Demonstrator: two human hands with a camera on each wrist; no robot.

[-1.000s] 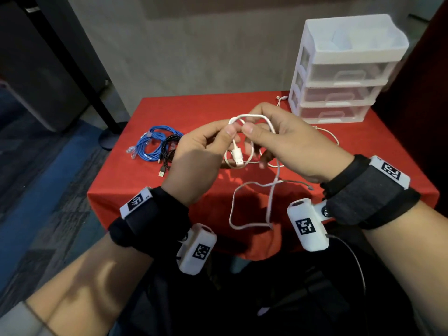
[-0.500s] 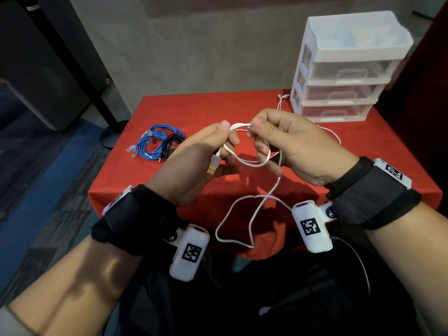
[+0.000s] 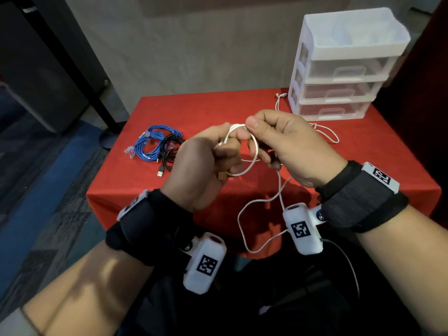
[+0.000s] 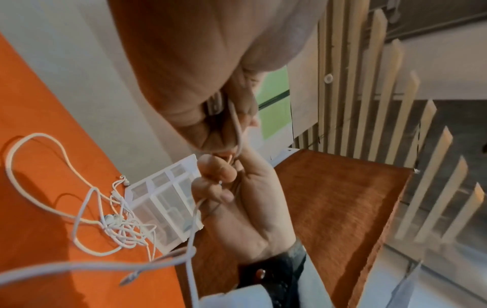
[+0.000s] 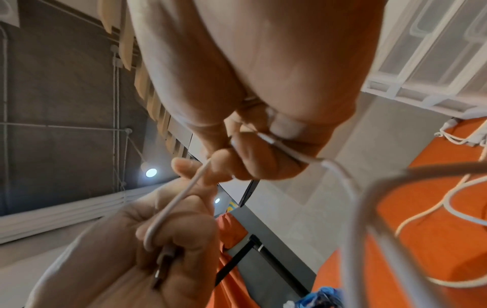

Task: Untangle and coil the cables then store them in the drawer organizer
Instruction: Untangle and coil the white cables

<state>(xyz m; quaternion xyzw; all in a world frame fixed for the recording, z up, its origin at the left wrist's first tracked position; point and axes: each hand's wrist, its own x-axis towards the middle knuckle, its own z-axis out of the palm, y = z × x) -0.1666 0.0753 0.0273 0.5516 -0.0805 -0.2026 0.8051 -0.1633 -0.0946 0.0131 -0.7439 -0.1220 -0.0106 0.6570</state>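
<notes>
We are coiling the white cable [image 3: 252, 151]: left hand [image 3: 201, 170] grips the loop, right hand [image 3: 288, 146] pinches it; next, we should feed the hanging slack round

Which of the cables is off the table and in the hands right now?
The white cable: both the left hand and right hand pinch its loop above the table. The blue cable, black cable and white earphones lie on the red cloth.

White cable [image 3: 252, 151] looped above the red table, blue cable [image 3: 150, 145] and black cable [image 3: 171, 147] coiled left, drawer organizer [image 3: 344, 66] shut
</notes>
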